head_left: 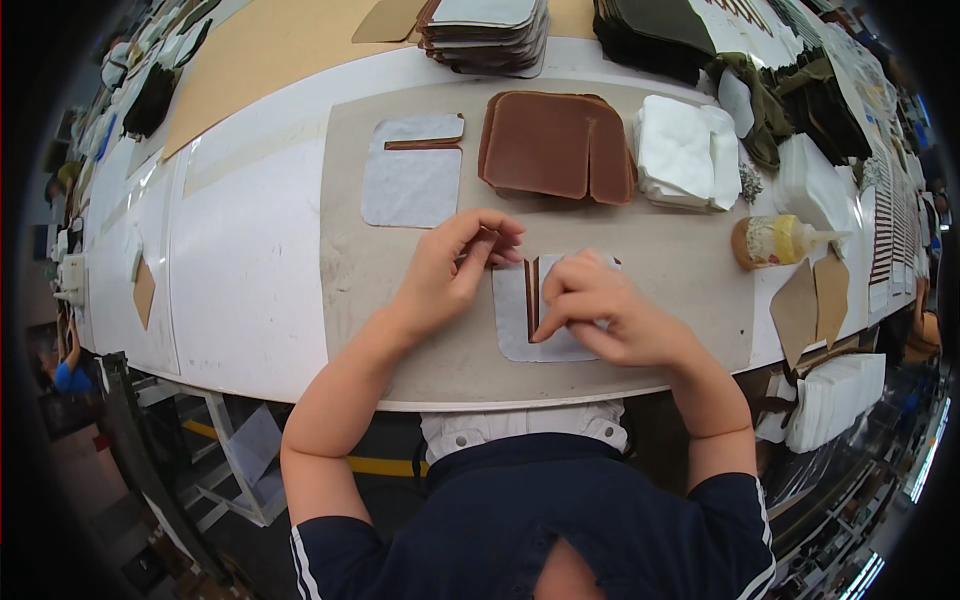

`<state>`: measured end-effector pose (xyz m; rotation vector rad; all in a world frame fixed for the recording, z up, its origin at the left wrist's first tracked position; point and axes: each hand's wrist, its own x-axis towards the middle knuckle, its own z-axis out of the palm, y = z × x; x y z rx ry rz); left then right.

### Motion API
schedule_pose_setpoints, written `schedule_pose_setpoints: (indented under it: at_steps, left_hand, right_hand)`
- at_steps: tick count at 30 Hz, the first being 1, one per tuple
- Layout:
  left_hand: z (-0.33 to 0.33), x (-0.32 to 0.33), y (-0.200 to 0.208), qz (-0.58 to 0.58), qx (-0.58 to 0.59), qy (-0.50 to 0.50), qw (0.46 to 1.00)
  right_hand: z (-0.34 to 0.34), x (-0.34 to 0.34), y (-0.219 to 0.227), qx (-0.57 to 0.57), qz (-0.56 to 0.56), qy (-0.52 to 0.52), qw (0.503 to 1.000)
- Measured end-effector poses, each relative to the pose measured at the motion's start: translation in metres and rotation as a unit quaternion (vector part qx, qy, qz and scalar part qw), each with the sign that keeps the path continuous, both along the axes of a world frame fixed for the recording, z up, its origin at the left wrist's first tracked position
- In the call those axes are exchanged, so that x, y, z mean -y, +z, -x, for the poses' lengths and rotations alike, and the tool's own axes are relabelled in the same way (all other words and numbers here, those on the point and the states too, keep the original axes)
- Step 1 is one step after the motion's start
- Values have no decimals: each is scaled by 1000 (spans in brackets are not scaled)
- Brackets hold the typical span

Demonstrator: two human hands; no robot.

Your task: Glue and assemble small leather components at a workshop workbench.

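Observation:
A pale grey panel with rounded corners lies on the mat before me, split by a narrow slot edged with brown leather strips. My left hand is at its top left corner, fingers curled together; what is between the fingertips is hidden. Over the panel's right part, my right hand is closed, with a bent fingertip touching the slot's lower end. Its other fingers are folded and hide part of the panel. Farther left lies a similar grey panel with its brown-edged slot running sideways.
Beyond my hands sit a stack of brown leather pieces and a white stack. A yellowish glue bottle lies at right, near tan card pieces. Taller stacks line the far side. The grey mat covers the table's middle.

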<state>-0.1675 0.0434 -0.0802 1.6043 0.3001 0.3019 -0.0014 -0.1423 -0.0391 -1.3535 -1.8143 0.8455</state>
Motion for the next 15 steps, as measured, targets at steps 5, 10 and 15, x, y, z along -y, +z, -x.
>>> schedule_pose_setpoints:
  at_steps: [5,10,15]
  left_hand:
    - [-1,-3,6,-37,22,55,998]
    - [-2,-3,5,-410,19,22,912]
    - [-6,8,3,-403,-25,16,915]
  right_hand:
    - [-10,0,4,-85,-49,-282,954]
    - [-15,5,6,-71,-37,-372,925]
    - [4,29,-32,212,-69,-369,902]
